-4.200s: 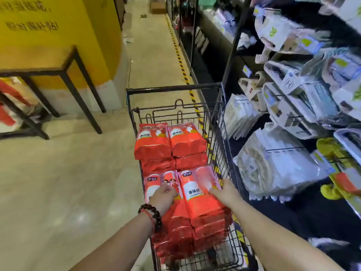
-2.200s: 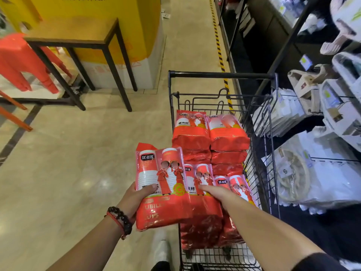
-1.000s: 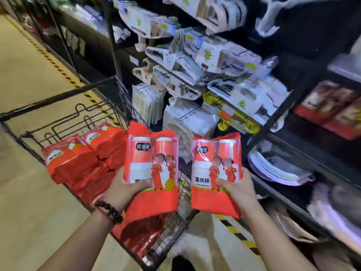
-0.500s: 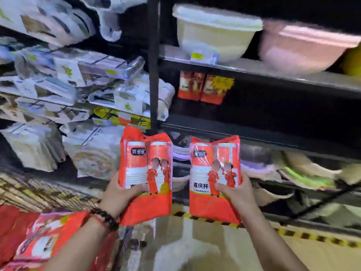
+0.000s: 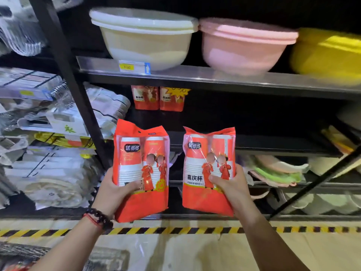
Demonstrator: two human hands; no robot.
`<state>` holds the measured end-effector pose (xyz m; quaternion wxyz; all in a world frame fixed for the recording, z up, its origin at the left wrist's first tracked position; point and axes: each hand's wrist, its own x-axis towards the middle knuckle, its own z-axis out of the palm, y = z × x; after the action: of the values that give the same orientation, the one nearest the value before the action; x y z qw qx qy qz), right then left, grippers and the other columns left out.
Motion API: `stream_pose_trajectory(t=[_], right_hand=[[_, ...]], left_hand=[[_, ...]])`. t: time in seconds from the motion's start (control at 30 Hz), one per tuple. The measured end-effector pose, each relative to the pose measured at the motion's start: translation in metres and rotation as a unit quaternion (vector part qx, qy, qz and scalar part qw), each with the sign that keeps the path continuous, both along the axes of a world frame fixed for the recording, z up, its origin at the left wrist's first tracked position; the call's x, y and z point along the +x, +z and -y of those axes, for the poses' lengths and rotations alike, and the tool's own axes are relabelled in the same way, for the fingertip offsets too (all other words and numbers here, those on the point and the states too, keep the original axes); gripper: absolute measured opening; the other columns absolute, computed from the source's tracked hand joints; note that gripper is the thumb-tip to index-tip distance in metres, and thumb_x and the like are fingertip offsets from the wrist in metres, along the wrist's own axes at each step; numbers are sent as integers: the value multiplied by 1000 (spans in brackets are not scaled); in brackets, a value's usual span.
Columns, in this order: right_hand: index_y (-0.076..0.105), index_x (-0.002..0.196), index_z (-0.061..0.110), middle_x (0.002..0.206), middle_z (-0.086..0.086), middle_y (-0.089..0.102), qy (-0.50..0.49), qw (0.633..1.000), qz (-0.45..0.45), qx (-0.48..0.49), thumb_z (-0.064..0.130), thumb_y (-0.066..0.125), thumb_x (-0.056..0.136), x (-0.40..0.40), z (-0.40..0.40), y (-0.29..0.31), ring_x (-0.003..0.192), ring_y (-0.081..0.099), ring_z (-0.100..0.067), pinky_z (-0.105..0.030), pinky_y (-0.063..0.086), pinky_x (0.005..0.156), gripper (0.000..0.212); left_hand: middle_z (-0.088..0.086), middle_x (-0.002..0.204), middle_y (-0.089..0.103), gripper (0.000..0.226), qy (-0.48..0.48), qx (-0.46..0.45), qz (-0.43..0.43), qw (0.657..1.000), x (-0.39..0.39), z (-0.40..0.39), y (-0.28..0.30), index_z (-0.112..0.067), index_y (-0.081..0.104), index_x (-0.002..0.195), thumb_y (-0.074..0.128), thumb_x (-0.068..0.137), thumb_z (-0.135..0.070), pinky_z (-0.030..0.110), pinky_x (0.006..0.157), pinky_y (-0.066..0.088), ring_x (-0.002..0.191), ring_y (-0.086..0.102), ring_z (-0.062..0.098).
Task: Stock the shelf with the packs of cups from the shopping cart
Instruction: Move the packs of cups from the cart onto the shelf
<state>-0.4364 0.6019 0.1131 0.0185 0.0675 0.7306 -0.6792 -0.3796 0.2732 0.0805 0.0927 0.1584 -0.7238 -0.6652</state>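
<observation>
Head view, centre of frame: two red packs of cups, upright, side by side but apart, in front of the dark shelf. Left pack: gripped by left hand, thumb across its front. Right pack: gripped by right hand, fingers curled round its right edge. Two more red packs at the shelf's back. Upper frame: cream bowl, pink bowl

The two packs at centre frame are glossy plastic film. Upper frame, the bowls look like smooth plastic on a shiny metal shelf.
</observation>
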Motion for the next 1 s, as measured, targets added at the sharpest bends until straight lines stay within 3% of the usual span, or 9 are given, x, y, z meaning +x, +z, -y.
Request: stream_pose_trajectory(t=[0.17, 0.27, 0.33, 0.4, 0.5, 0.7, 0.83, 1.0], right_hand=[[51, 108, 40, 98, 10, 74, -16, 1000, -1, 1, 17, 93, 66, -31, 7, -9, 86, 74, -8, -38, 59, 76, 63], [51, 107, 40, 99, 9, 74, -7, 1000, 0, 4, 19, 93, 67, -51, 20, -13, 84, 74, -5, -31, 58, 68, 62], [51, 108, 40, 100, 8, 74, -2, 1000, 1, 3, 20, 93, 68, -67, 31, -14, 84, 75, -6, -27, 58, 63, 60], [54, 108, 37, 103, 5, 75, -1, 1000, -1, -5, 16, 92, 69, -84, 43, -15, 87, 76, -12, -36, 61, 71, 58], [59, 108, 34, 101, 5, 77, 1, 1000, -2, -10, 13, 90, 71, -111, 62, -12, 91, 76, -20, -49, 61, 81, 52], [62, 105, 31, 96, 9, 78, -5, 1000, -21, -17, 13, 89, 73, -160, 100, -9, 84, 77, -16, -26, 60, 60, 46], [63, 110, 25, 96, 5, 78, -32, 999, -25, -13, 10, 89, 72, -186, 109, -11, 84, 77, -16, -32, 59, 68, 49], [67, 104, 19, 91, -1, 79, -51, 998, -25, -13, 6, 88, 71, -230, 114, -11, 77, 76, -14, -25, 59, 60, 41]], left_hand=[[1, 109, 74, 85, 12, -2, 5, 1000, -26, 11, 2, -25, 58, 119, 90, 43, -43, 49, 85, 58, 96, 73, 21], [3, 110, 74, 86, 10, -4, 7, 1000, -43, 23, 3, -23, 58, 121, 91, 44, -43, 49, 86, 58, 97, 73, 21], [1, 110, 73, 86, 13, -9, -1, 1000, -58, 32, 5, -25, 58, 119, 90, 43, -47, 42, 82, 59, 95, 72, 16], [-1, 109, 73, 83, 12, -8, -8, 1000, -74, 42, 6, -30, 58, 116, 89, 42, -48, 36, 79, 58, 94, 72, 11], [-2, 111, 74, 82, -10, 10, -18, 1000, -105, 59, 9, -29, 58, 119, 90, 46, -46, 38, 82, 57, 98, 72, 15], [-1, 114, 74, 80, -48, 5, -38, 998, -168, 94, 16, -24, 59, 124, 90, 52, -42, 47, 93, 56, 104, 71, 18], [-1, 114, 74, 81, -70, -8, -27, 997, -202, 106, 16, -24, 58, 124, 91, 52, -42, 50, 95, 55, 104, 71, 18], [-4, 108, 76, 68, -69, -53, -9, 996, -247, 108, 12, -23, 62, 121, 94, 61, -19, 47, 97, 54, 98, 72, 12]])
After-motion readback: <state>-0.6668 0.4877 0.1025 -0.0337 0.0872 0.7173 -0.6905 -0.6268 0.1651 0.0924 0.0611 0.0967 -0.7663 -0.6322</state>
